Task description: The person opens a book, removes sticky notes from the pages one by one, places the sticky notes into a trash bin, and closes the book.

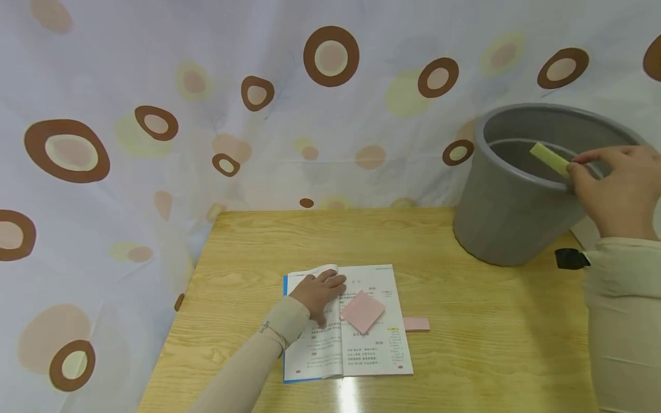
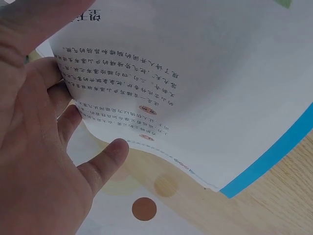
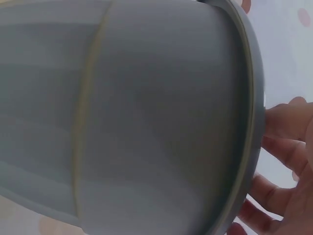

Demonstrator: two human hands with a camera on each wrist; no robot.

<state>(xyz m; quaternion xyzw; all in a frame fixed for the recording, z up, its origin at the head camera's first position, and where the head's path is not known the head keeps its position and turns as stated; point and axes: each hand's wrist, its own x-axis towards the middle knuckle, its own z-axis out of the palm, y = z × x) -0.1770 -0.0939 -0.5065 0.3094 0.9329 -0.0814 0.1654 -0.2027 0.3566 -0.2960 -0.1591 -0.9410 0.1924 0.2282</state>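
Observation:
An open book (image 1: 372, 355) with printed pages and a blue cover edge (image 2: 274, 152) lies on the table. My left hand (image 1: 318, 292) rests on its left page near the spine, fingers spread; the left wrist view shows the fingers (image 2: 105, 164) by the page edge. On the right page lies a pink square of paper (image 1: 363, 312). A pink strip (image 1: 416, 324) sticks out past the book's right edge. Over the rim of a grey bin (image 1: 516, 212), my right hand (image 1: 619, 183) pinches a pale yellow-green strip of paper (image 1: 549, 159). In the right wrist view, the bin's rim hides that strip.
The bin stands at the back right of the wooden table (image 1: 248, 246). Behind the table hangs a white curtain (image 1: 289, 143) with brown and yellow circles, which also runs down the left side. A small black object (image 1: 570, 258) is at my right cuff.

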